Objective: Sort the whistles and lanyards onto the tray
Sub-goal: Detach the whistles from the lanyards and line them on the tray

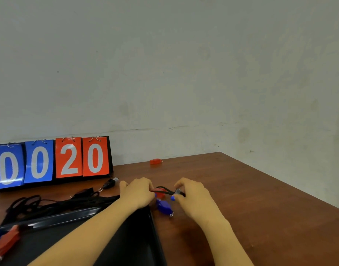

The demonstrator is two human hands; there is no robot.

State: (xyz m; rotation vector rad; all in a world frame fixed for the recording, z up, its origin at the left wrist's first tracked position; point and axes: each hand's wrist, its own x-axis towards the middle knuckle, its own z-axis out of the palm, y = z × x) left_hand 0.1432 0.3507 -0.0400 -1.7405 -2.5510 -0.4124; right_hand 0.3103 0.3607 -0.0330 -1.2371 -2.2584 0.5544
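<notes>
Pinching a limp black lanyard (165, 189) with both hands, left hand (139, 192) and right hand (191, 192); red whistle (160, 193) is light, rigid; hold its clip.

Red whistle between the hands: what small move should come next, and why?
Probably pull the clip free. The left hand holds the red whistle while the right hand pinches the black lanyard at its clip, so they look still joined. Once apart, each can go onto the black tray beside them.
</notes>
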